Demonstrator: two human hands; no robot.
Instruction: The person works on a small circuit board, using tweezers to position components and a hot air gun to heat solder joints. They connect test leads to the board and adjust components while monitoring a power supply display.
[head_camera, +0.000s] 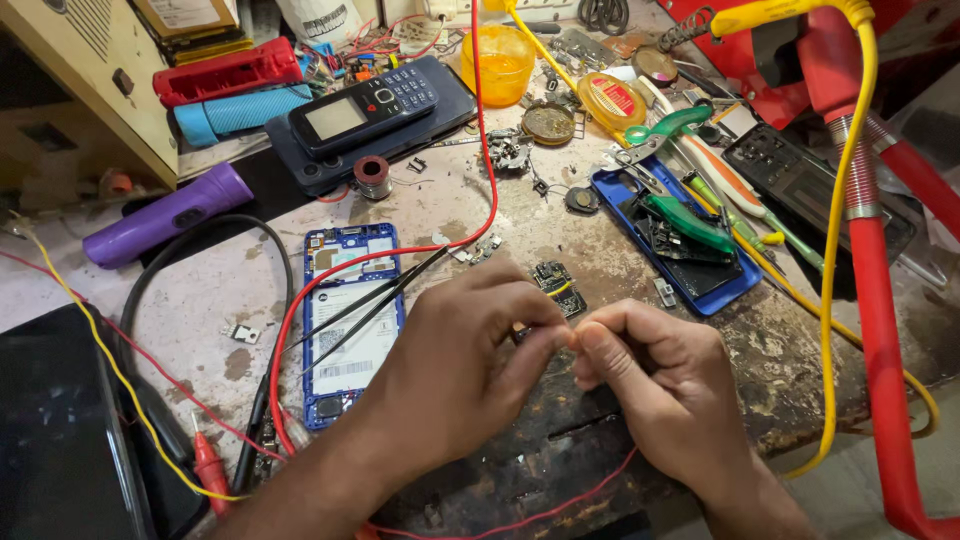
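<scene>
A tiny part, too small to identify, sits pinched between both hands' fingertips above the workbench (600, 430) edge. Left hand (470, 350) & right hand (650, 370) meet thumb-to-finger, closed tight on it. Likely light, fragile; best held by edges. Small circuit board (558, 285) just behind; opened blue phone (350, 320) w/ tweezers (370, 305) to the left.

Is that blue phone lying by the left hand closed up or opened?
Opened: the blue phone lies with its back cover off, showing its battery bay and white label.
</scene>
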